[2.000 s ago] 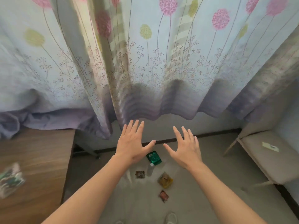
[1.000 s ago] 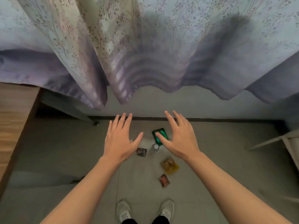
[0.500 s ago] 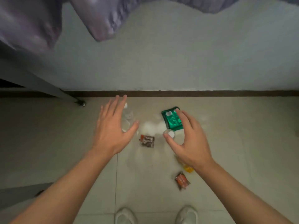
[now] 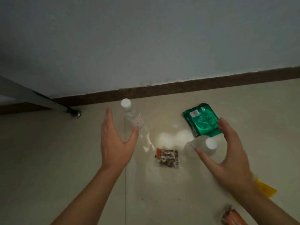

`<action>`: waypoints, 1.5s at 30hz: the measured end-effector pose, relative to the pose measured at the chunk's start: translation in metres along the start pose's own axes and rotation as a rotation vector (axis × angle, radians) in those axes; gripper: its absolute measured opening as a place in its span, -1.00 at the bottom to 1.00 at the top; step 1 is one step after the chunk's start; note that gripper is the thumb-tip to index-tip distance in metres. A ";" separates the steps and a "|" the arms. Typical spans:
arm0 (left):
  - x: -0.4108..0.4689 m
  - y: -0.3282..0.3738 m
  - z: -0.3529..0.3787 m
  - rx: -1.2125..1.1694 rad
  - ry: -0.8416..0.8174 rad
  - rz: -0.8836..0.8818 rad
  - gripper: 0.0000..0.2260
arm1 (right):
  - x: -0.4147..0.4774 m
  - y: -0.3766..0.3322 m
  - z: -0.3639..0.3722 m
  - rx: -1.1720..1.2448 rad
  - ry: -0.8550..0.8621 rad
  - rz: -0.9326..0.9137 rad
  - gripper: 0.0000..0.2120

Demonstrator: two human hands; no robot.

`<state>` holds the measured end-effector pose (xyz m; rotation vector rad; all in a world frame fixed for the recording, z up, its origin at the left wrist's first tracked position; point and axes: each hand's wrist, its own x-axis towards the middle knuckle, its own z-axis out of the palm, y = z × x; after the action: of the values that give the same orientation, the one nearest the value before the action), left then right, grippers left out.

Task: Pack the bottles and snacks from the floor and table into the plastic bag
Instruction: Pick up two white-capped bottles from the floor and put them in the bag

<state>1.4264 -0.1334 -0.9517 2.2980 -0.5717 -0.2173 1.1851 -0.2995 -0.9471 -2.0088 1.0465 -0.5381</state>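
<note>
On the floor (image 4: 48, 159), lying bottle (image 4: 132, 118): on its side, with its long axis running from the wall toward the person and its white cap at the wall end.
Left hand (image 4: 116, 143): flat, fingers straight, thumb tip at the bottle's side; probably lined up to scoop it.
Standing bottle (image 4: 206, 146): upright just beside the green packet (image 4: 202, 121), cap pointing up.
Right hand (image 4: 230, 158): thumb and fingers spread in a wide curve round the cap, apparently not closed yet.
Plastic bag: not in view.
</note>
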 end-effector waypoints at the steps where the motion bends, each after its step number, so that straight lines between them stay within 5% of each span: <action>1: 0.006 -0.009 0.008 0.019 -0.012 0.002 -0.12 | 0.002 0.006 0.009 0.030 -0.005 0.007 -0.07; 6: 0.024 -0.041 0.052 -0.078 -0.003 -0.059 -0.06 | -0.002 0.042 0.041 0.135 0.043 0.040 -0.13; 15: 0.046 -0.059 0.099 -0.343 0.110 -0.082 -0.29 | 0.008 0.054 0.072 0.277 0.249 0.073 -0.36; 29: 0.074 -0.049 0.100 -0.232 0.140 -0.226 -0.49 | 0.015 0.070 0.090 0.345 0.228 0.200 -0.50; 36: 0.055 -0.026 0.084 -0.197 0.110 -0.120 -0.58 | 0.024 0.048 0.075 0.386 0.180 0.195 -0.57; 45: 0.020 0.090 -0.006 -0.265 0.107 -0.181 -0.64 | 0.034 -0.065 -0.017 0.371 0.098 0.134 -0.58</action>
<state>1.4154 -0.1948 -0.8842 2.0878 -0.2622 -0.2402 1.2249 -0.3123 -0.8845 -1.5899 1.0454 -0.7082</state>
